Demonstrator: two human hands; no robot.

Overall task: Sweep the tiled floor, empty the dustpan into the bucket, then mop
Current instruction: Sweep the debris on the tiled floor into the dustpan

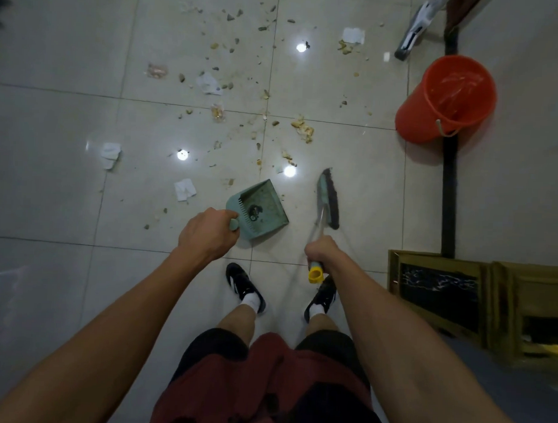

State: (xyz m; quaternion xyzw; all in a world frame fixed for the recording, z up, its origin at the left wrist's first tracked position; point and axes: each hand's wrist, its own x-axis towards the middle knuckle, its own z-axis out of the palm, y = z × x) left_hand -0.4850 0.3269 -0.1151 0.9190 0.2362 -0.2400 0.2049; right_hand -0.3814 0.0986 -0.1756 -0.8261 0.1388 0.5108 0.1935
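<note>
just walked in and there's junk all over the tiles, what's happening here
A person is sweeping up. The left hand grips the handle of a green dustpan, which already holds a little dark debris. The right hand grips the broom, its head beside the pan. Most of the litter, crumbs and paper scraps, still lies on the floor ahead. The orange bucket stands off to the right.
</note>
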